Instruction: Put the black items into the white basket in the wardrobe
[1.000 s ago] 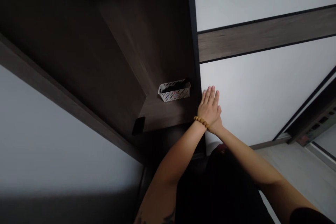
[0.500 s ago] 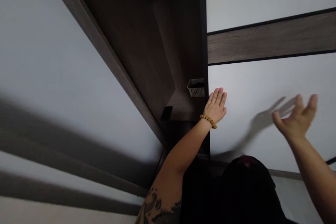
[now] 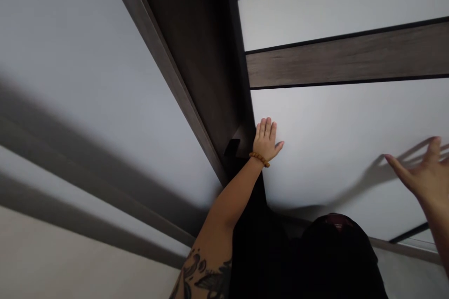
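A white sliding door (image 3: pixel 322 135) with black trim and a brown wood-look band (image 3: pixel 336 58) fills the right side. My left hand (image 3: pixel 266 141), a beaded bracelet (image 3: pixel 259 159) on its wrist, lies flat on the door's white panel close to its dark left edge. Farther right, my right hand (image 3: pixel 430 175) has its fingers spread at the panel; whether it touches is unclear, and some fingertips run out of the picture. Neither hand holds anything. Left of the door a narrow dark cabinet opening (image 3: pixel 196 51) shows.
A small black flat object (image 3: pixel 232 147) lies low inside the opening. At left stands a white wall panel (image 3: pixel 98 84) with a wood-look edge post (image 3: pixel 168 70). Pale floor (image 3: pixel 407 268) shows at the lower right, beside my dark clothing (image 3: pixel 308 261).
The door has slid left with my left hand on it, narrowing the opening and covering the perforated basket inside. My right hand has shifted right in the view.
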